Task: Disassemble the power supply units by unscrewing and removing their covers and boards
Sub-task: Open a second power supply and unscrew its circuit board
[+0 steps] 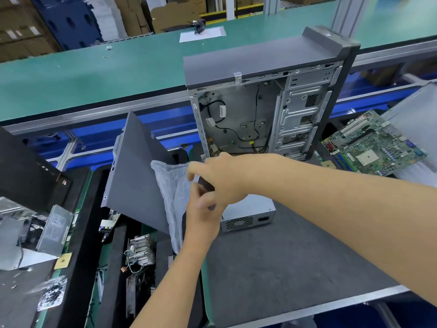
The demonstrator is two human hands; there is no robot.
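Observation:
A silver power supply unit (248,215) lies on the dark grey mat, its vent grille facing me, partly hidden behind my hands. My right hand (222,178) reaches in from the right and grips a small dark object (206,183) together with a clear plastic bag (171,192). My left hand (203,214) comes up from below, its fingers curled onto the same dark object and the bag's edge. Behind them an open tower case (267,100) stands upright, emptied apart from cables.
A grey side panel (134,178) leans left of the bag. A green motherboard (373,143) lies at right. Left trays hold another power supply (55,229), a heatsink (140,250) and a bag of screws (52,295). A green conveyor (94,74) runs behind.

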